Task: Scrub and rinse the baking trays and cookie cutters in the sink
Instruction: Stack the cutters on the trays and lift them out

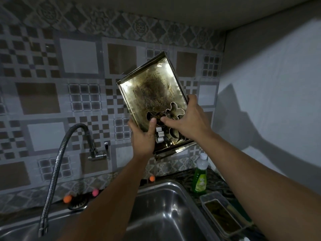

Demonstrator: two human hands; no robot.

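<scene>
Both hands, left hand [143, 136] and right hand [186, 121], grip tilted baking tray [152, 91]; loose cookie cutters [166, 126] could slide off near edge into sink [173, 214].

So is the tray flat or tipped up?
Tipped up: the baking tray stands steeply above the sink, cookie cutters gathered at its lower end.

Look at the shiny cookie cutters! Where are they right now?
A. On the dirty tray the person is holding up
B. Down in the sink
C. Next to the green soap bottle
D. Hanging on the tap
A: the cookie cutters lie on the stained baking tray, which the left hand and right hand hold tilted up in front of the tiled wall, above the sink.
</scene>
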